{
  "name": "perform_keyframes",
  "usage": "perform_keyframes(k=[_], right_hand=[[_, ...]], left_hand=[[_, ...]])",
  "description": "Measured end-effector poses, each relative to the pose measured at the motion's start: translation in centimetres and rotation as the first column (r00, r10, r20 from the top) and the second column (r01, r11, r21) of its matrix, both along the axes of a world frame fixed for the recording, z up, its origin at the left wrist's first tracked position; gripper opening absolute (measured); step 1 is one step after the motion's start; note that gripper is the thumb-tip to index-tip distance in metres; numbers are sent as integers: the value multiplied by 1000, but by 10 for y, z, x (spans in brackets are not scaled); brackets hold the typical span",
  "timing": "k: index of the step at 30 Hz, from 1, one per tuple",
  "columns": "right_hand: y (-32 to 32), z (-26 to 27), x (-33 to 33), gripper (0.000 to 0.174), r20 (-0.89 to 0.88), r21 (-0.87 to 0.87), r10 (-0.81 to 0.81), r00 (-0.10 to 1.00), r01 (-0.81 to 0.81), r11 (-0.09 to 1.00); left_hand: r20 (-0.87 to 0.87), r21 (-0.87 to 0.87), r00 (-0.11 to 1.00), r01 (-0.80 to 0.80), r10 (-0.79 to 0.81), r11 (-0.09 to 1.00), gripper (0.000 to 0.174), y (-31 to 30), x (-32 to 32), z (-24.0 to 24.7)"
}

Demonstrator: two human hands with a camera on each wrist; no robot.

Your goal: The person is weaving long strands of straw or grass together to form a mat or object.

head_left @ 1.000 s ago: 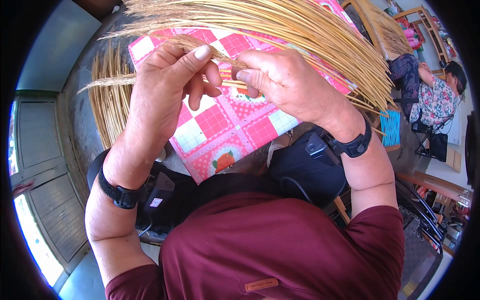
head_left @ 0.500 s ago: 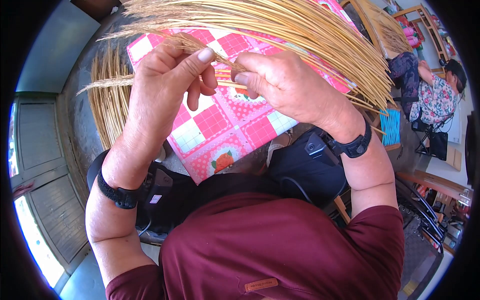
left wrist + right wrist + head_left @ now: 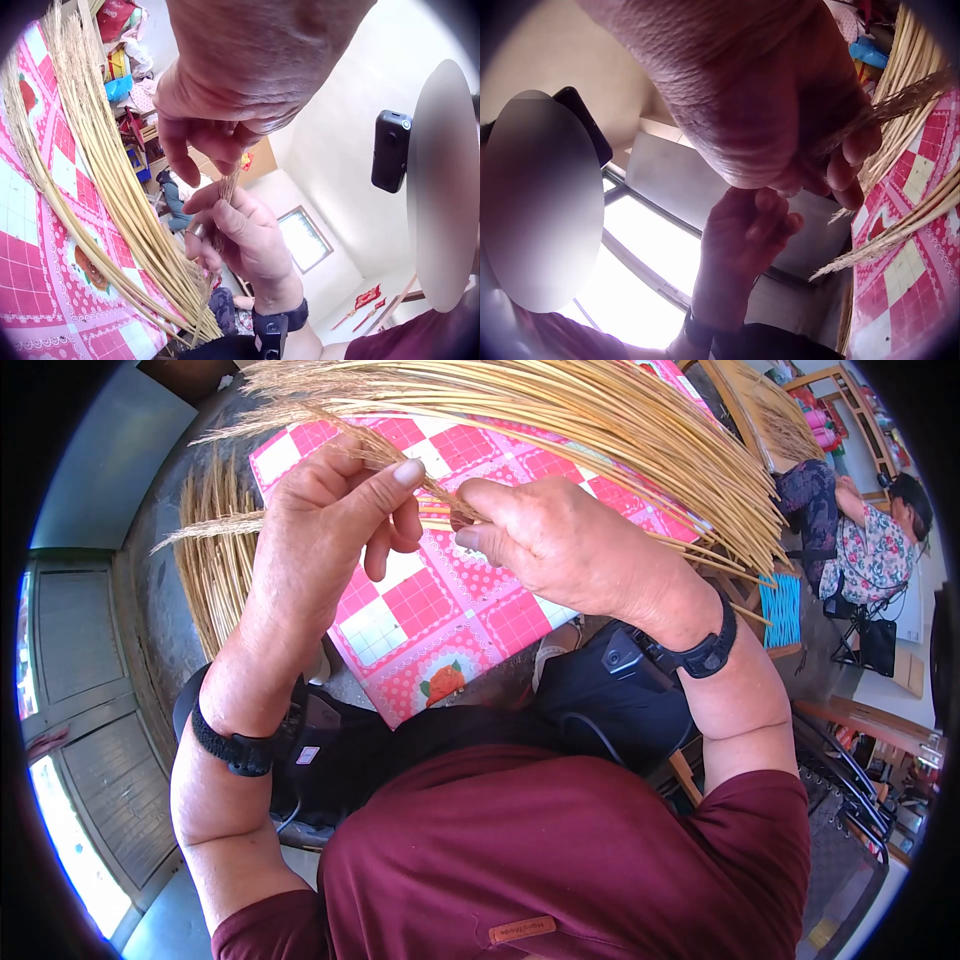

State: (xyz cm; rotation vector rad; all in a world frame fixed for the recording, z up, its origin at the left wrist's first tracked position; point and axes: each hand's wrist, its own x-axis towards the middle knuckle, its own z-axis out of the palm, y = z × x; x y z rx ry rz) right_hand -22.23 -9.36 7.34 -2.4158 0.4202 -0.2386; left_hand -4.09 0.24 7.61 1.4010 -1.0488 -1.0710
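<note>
A feathery, dry grass plume [image 3: 438, 490] runs slantwise between both hands above the table. My left hand [image 3: 325, 530] pinches it between thumb and index finger, the other fingers hanging loosely bent. Lower and to the right, my right hand [image 3: 575, 550] grips the same plume with thumb and curled fingers. In the left wrist view thin strands [image 3: 230, 180] bridge the short gap between the hands. From the right hand's fingers, in the right wrist view, a length of tan seed head [image 3: 904, 106] sticks out to the right; the palm hides part of it.
Long plumed grass stalks [image 3: 620, 445] lie across the far side of a pink checked tablecloth [image 3: 415, 605]. Another bundle of stalks [image 3: 210, 575] stands at the left of the table. Blue woven strips [image 3: 780, 610] are at the right, and a seated person [image 3: 875, 560] is beyond.
My right hand has shifted a little down and left, and the plume now slopes more steeply. The left hand has drifted slightly left, keeping its pinch.
</note>
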Motion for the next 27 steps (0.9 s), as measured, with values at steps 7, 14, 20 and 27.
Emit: perform_keyframes(k=[7,14,20,27], right_hand=[[2,-7,0,20,-78,-39,10,997,-13,999],[4,-9,1,23,-110,-30,13,994,-16,999],[3,-15,-1,21,-240,-63,27,970,-43,997],[5,-18,-4,21,-262,-100,67,963,-96,990]], left_hand=[[30,72,999,23,-25,997,15,2,1,1],[-24,62,999,33,-31,998,15,5,2,-3],[67,146,989,119,-130,982,12,6,-2,-6],[166,211,962,178,-215,961,9,5,-4,-7]])
